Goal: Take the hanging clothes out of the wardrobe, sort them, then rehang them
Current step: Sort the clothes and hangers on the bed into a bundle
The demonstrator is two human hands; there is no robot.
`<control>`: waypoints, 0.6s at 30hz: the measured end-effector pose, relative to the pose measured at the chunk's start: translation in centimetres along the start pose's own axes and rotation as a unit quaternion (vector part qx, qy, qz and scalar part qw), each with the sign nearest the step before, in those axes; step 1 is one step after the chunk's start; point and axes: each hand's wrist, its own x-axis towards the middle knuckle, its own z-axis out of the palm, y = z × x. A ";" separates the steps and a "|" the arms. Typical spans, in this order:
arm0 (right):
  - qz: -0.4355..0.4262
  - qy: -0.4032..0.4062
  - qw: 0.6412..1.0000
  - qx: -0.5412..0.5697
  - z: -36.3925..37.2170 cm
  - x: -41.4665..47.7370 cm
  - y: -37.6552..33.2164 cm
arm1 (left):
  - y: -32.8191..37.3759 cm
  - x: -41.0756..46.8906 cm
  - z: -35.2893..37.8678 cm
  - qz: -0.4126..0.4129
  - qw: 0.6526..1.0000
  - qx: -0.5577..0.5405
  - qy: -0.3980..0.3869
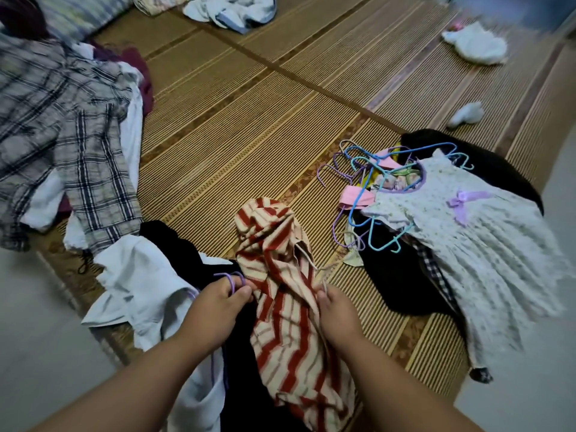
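Observation:
A red and cream striped garment (280, 294) lies crumpled on the bamboo mat (237, 126) in front of me. My left hand (218, 304) grips a purple wire hanger (232, 280) at the garment's left edge. My right hand (336, 310) pinches the striped cloth at its right edge. Under the left hand lie a white shirt (140, 282) and a black garment (174, 244). To the right, a white floral dress with a purple bow (461, 232) rests on dark clothes beside several blue and purple hangers (364, 169).
A heap of plaid shirts (62, 129) covers the mat's left side. White bundles (473, 45) and a small white piece (466, 113) lie at the far right, more pale cloth (230, 10) at the back. Pale floor borders the mat on both sides.

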 end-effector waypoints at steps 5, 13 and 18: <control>-0.096 0.026 0.994 0.050 -0.5 -2.3 -4.2 | 1.5 -2.1 -2.0 0.016 0.998 -0.054 0.011; -0.219 0.017 0.973 0.071 -4.9 -8.2 -16.1 | 7.5 -6.8 -10.2 0.079 0.980 -0.149 0.105; -0.261 -0.001 0.965 0.030 -8.9 -13.5 -24.3 | 12.5 -11.4 -16.3 0.126 0.949 -0.242 0.159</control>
